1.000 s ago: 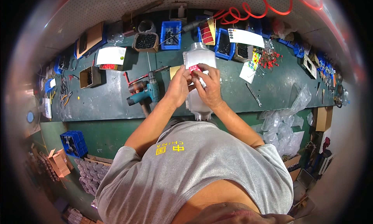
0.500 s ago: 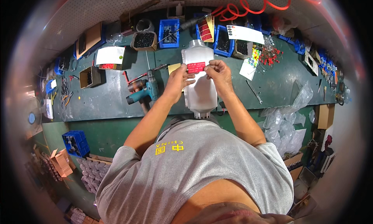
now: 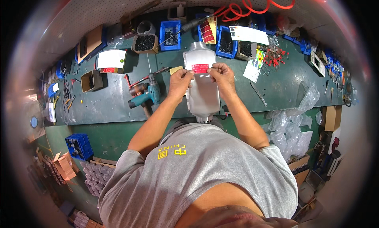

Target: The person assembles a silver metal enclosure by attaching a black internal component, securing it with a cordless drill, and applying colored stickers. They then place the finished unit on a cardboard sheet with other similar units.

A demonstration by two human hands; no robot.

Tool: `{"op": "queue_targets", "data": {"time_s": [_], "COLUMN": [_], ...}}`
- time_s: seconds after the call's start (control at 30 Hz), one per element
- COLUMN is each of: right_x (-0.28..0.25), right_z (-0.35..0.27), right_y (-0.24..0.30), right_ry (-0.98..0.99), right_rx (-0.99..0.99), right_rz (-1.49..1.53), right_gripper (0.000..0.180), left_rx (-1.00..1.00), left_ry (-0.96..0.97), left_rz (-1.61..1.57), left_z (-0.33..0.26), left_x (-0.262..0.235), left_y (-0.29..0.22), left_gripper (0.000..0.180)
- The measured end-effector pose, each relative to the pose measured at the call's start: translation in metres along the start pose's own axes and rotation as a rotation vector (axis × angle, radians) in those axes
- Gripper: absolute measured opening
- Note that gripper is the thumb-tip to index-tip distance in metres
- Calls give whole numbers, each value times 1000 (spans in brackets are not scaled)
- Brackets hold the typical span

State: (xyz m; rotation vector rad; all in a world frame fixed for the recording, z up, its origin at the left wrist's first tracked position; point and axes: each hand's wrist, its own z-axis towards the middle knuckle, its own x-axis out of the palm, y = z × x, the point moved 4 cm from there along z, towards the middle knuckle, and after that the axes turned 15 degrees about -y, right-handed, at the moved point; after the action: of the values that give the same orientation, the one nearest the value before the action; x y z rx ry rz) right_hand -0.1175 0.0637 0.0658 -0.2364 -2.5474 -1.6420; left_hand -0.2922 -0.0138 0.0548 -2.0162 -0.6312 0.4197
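Note:
A silvery-grey metal housing (image 3: pixel 202 95) lies lengthwise on the bench in front of me, its near end at the bench edge. Over its upper half is a small red label (image 3: pixel 200 66) with pale printing. My left hand (image 3: pixel 181 82) pinches the label's left end between thumb and fingers, and my right hand (image 3: pixel 223 78) pinches the right end. Whether the label touches the metal or hovers just above it, I cannot tell. Partly behind my left hand is a yellowish sheet (image 3: pixel 176 70).
Left of the housing lie a teal power drill (image 3: pixel 147 97) and other tools. Blue bins (image 3: pixel 170 35) of small parts line the back, near sheets of red labels (image 3: pixel 208 31). On the right are a wrench (image 3: pixel 258 94), red-tipped pieces (image 3: pixel 274 56) and clear plastic bags (image 3: pixel 290 127). A red coiled hose (image 3: pixel 252 4) hangs above.
My left fingers have closed onto the label's left end; before, they were more spread. The label now sits straighter across the housing, and the housing appears slightly shifted left.

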Motion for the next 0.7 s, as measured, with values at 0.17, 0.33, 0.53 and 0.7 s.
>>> {"op": "queue_targets", "data": {"time_s": [0.17, 0.33, 0.53, 0.7], "right_x": [-1, 4, 12, 13], "right_z": [7, 27, 58, 74], "right_y": [-3, -4, -9, -17], "right_ry": [4, -71, -172, -211], "right_rx": [18, -241, -389, -462], "right_rz": [4, -154, -334, -398], "right_gripper": [26, 26, 26, 28], "left_rx": [28, 246, 450, 417], "left_ry": [-11, -102, -263, -304], "left_rz": [50, 186, 419, 493], "left_z": [9, 28, 54, 59], "left_x": [4, 12, 30, 36], "left_y": [3, 2, -5, -11], "left_gripper": [24, 26, 27, 28]}}
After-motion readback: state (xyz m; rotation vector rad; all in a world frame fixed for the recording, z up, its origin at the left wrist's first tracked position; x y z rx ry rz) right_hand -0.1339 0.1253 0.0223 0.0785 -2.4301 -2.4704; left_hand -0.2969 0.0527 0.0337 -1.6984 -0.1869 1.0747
